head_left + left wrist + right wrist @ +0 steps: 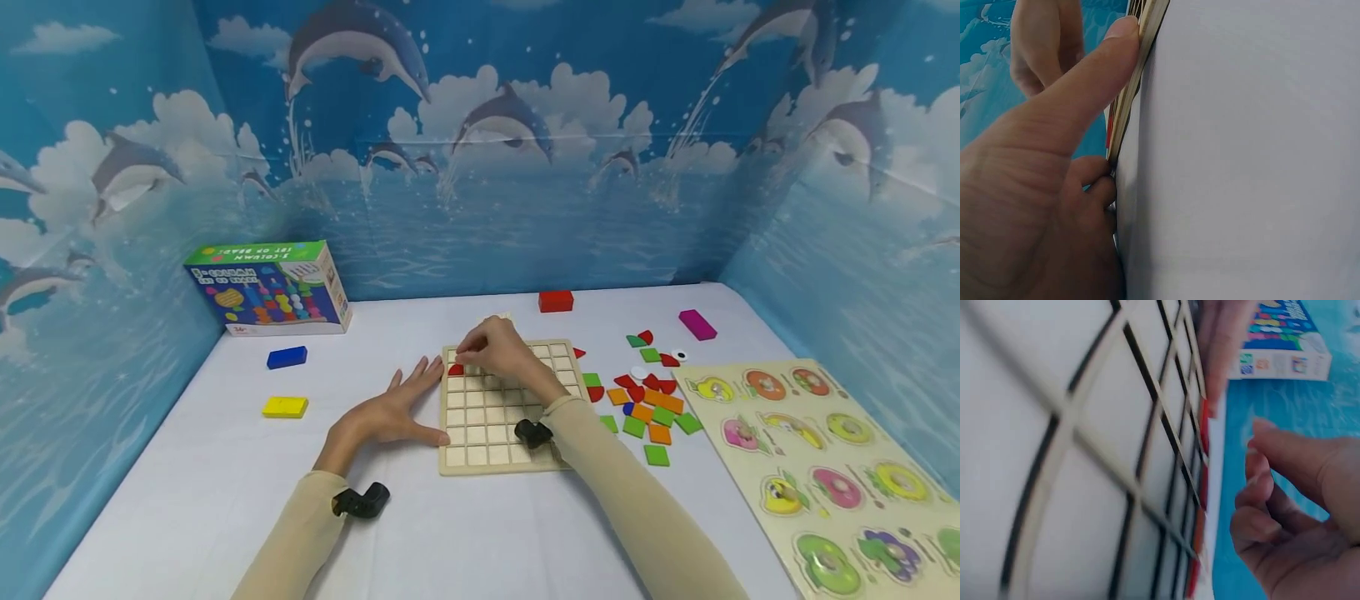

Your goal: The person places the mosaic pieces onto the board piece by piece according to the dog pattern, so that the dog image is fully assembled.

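Observation:
A square wooden grid board (487, 433) lies flat on the white table. My left hand (393, 412) is spread at its left side, with the thumb on the board's edge in the left wrist view and the other fingers along the side. My right hand (495, 346) is over the far left part of the board, fingers curled and thumb tip close to the index finger; no piece shows between the tips. Just below these tips, a red quarter-circle piece (455, 369) sits in a cell. Several red pieces (1204, 428) line the board's far row in the right wrist view; my right hand hides some in the head view.
Loose red, green (656, 455) and orange pieces are scattered right of the board. Beyond them lies a fruit puzzle board (738, 483). Blue (287, 357), yellow (285, 407), red (556, 301) and magenta blocks (697, 325) surround the board. A toy box (270, 292) stands back left.

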Motion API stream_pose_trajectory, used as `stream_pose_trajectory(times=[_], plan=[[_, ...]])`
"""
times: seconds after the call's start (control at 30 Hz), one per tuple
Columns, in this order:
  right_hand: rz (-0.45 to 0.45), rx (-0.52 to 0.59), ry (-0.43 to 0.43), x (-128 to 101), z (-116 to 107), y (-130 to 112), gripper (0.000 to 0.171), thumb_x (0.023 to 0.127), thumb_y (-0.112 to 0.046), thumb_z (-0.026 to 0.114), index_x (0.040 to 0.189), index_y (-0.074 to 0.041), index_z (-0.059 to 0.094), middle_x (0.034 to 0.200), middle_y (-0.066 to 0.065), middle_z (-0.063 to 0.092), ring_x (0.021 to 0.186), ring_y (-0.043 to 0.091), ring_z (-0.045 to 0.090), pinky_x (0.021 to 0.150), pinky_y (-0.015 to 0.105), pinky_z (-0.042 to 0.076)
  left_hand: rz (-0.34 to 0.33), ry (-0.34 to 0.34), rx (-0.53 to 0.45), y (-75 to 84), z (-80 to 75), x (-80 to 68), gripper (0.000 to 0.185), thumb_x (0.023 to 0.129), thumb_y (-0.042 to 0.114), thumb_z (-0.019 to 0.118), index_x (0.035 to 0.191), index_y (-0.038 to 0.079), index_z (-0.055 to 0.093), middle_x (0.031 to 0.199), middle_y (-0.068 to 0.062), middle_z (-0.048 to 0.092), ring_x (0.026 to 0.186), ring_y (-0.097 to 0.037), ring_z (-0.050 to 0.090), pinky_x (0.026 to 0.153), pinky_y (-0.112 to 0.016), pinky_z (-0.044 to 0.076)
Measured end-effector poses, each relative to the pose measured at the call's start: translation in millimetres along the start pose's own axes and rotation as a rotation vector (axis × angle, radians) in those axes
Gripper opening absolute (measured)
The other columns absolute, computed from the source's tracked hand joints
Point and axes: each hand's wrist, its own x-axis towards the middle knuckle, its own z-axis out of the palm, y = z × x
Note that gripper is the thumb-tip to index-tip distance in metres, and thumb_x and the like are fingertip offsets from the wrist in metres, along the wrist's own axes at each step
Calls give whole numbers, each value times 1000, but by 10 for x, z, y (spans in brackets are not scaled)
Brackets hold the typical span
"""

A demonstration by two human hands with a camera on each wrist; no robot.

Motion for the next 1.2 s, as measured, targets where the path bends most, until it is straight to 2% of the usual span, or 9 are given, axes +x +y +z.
stream_pose_trajectory(times=[0.13, 0.17, 0.33, 0.47, 0.67, 0.8, 1.03, 1.2], plan=[[-62, 16, -36, -169, -241, 89, 14, 98, -9, 80, 107, 0, 84, 100, 8, 81, 83, 16, 73, 89, 37, 64, -4, 6, 5, 14, 2, 10, 127, 83, 53, 91, 175, 17, 11, 183, -8, -3, 167, -33, -12, 134, -60, -7], [-67, 18, -41, -221, -302, 111, 15, 98, -9, 80, 109, 0, 84, 101, 8, 81, 84, 16, 72, 81, 35, 64, -11, 7, 4, 15, 2, 12, 127, 83, 52, 92, 175, 17, 11, 182, -7, -4, 167, -33, -13, 134, -60, -7], [-74, 3, -11, -470, -562, 253, 20, 98, -10, 81, 114, 2, 82, 103, 8, 80, 81, 20, 69, 75, 30, 60, -39, 21, 1, 14, -3, -5, 124, 84, 46, 93, 175, 19, 13, 182, -8, -4, 167, -34, -13, 134, -59, -7], [-25, -22, 2, -649, -739, 408, 25, 97, -12, 82, 118, 1, 81, 99, 7, 79, 81, 18, 68, 73, 30, 59, -45, 17, -5, 4, 4, -5, 125, 83, 46, 93, 175, 20, 13, 182, -9, -4, 167, -35, -13, 134, -60, -7], [21, -57, 23, -881, -1087, 642, 25, 95, -9, 84, 116, 3, 80, 93, 5, 76, 81, 20, 69, 74, 30, 59, -43, 21, -26, 25, 19, -1, 125, 82, 46, 94, 175, 21, 15, 182, -8, -4, 166, -36, -14, 134, -62, -7], [102, -100, 28, -1041, -1320, 766, 26, 93, -8, 85, 117, 2, 81, 93, 5, 76, 83, 22, 68, 72, 26, 59, -34, 17, -37, 43, 25, -13, 125, 82, 46, 94, 175, 20, 14, 182, -9, -4, 167, -35, -14, 134, -62, -7], [275, -153, -35, -1223, -1631, 971, 27, 92, -14, 88, 115, 0, 81, 95, 6, 75, 86, 24, 62, 68, 28, 58, -30, 22, -43, 52, 23, -22, 125, 82, 45, 94, 175, 20, 15, 182, -9, -4, 167, -35, -13, 134, -62, -7], [330, -140, -75, -1314, -1710, 1123, 24, 89, -9, 89, 110, 1, 82, 90, 7, 71, 85, 25, 59, 64, 26, 55, -33, 18, -41, 34, 20, -22, 125, 82, 46, 94, 175, 20, 15, 182, -9, -4, 167, -34, -13, 134, -61, -8]])
